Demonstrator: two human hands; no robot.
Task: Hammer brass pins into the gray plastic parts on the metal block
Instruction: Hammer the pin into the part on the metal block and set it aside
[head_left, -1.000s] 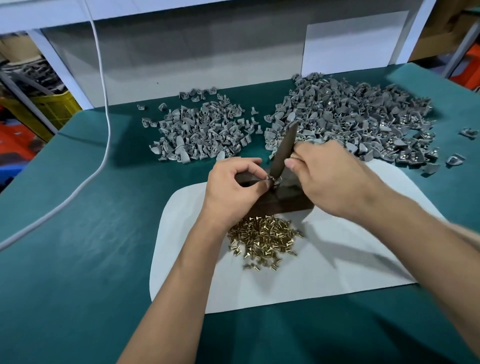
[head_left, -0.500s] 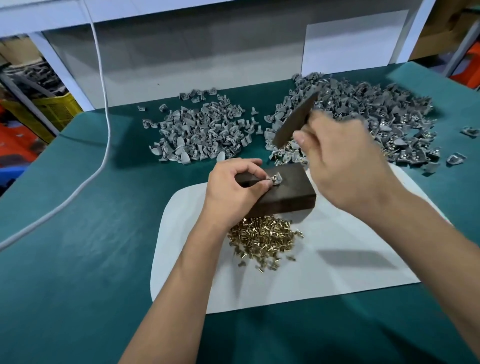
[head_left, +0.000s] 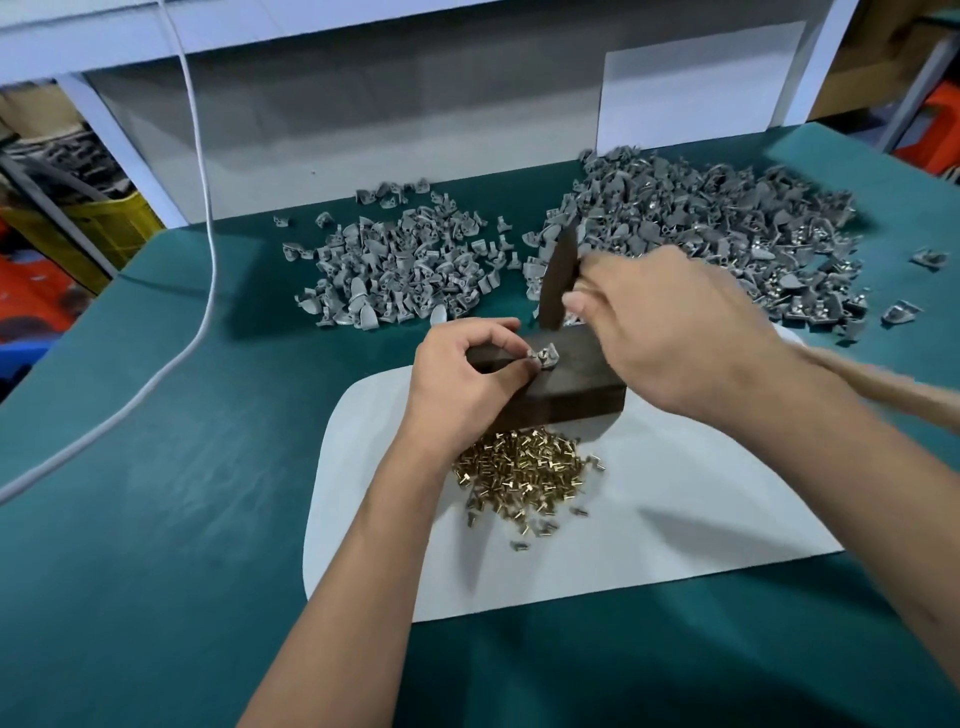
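Note:
A dark metal block (head_left: 576, 387) lies on a white sheet (head_left: 675, 519) in the middle of the table. My left hand (head_left: 467, 379) pinches a small gray plastic part (head_left: 543, 357) on the block's top. My right hand (head_left: 675, 332) grips a hammer; its dark head (head_left: 558, 280) hangs a little above and behind the part, and its wooden handle (head_left: 883, 384) runs out to the right. A heap of brass pins (head_left: 524, 475) lies on the sheet in front of the block.
Two heaps of gray plastic parts lie on the green table (head_left: 156, 519) behind the block: a smaller one (head_left: 400, 270) at the left and a larger one (head_left: 717, 234) at the right. A white cable (head_left: 202, 208) crosses the table's left side.
The hammer struck the part, rose up and to the right, and has now swung back down close above it. My left hand has kept its hold on the part.

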